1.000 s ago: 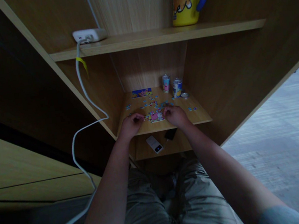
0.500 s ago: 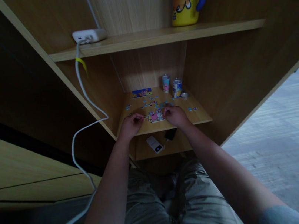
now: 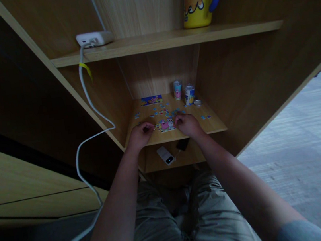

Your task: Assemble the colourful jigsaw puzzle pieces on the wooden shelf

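A partly joined jigsaw puzzle with pink and white cartoon figures lies near the front edge of the middle shelf. At its left side is my left hand, thumb and fingers pinched together by the edge pieces. My right hand is at the puzzle's right side with its fingers curled inward, their tips close to the edge. What either pinch holds, if anything, is too small to make out. Several loose puzzle pieces are scattered behind the joined part. A blue picture card lies farther back on the left.
Two printed cans stand at the back right beside a round lid. Above, a shelf holds a white charger with a cable and a yellow bottle. A phone lies on the shelf below.
Both hands stay almost where they were at the puzzle's sides. The whole view has shifted very slightly; no piece has visibly moved.
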Demonstrator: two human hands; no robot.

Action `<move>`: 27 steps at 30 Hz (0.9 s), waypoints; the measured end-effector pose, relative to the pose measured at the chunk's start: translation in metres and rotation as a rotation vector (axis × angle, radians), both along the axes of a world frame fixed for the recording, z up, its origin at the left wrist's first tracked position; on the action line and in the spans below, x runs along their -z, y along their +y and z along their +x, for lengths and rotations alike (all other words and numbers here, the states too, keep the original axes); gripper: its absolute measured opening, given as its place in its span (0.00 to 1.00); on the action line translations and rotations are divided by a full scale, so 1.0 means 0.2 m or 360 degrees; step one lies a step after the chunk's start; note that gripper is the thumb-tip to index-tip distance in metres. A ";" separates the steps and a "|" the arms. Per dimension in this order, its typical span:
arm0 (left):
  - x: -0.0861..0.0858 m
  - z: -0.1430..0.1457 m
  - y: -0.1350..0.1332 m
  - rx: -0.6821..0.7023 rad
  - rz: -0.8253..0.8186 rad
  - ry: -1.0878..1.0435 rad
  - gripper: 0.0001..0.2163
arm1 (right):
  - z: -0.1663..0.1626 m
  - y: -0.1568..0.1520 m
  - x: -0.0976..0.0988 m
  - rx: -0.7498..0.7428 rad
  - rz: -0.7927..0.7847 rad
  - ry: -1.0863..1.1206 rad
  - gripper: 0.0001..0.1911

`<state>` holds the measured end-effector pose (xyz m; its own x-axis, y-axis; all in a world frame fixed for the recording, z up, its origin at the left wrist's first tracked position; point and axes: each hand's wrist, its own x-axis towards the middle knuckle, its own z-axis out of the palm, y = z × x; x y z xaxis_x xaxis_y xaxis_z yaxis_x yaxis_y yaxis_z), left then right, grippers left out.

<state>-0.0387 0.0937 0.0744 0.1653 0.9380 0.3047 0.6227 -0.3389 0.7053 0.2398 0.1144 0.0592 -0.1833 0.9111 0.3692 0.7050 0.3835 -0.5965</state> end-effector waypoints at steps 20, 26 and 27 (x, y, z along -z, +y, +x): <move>-0.02 0.01 -0.01 -0.0020 0.0000 0.0015 0.08 | 0.00 0.01 0.01 0.0001 -0.0012 -0.0017 0.11; -0.02 0.01 -0.01 -0.0020 -0.0021 0.0005 0.07 | 0.00 0.01 0.02 0.0007 0.0000 0.0001 0.12; -0.02 0.01 -0.01 -0.0014 -0.0017 -0.0003 0.07 | 0.00 0.01 0.02 0.0002 0.0000 0.0003 0.12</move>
<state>-0.0374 0.0922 0.0774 0.1561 0.9426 0.2952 0.6242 -0.3258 0.7101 0.2404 0.1162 0.0550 -0.1813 0.9114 0.3693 0.7047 0.3823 -0.5977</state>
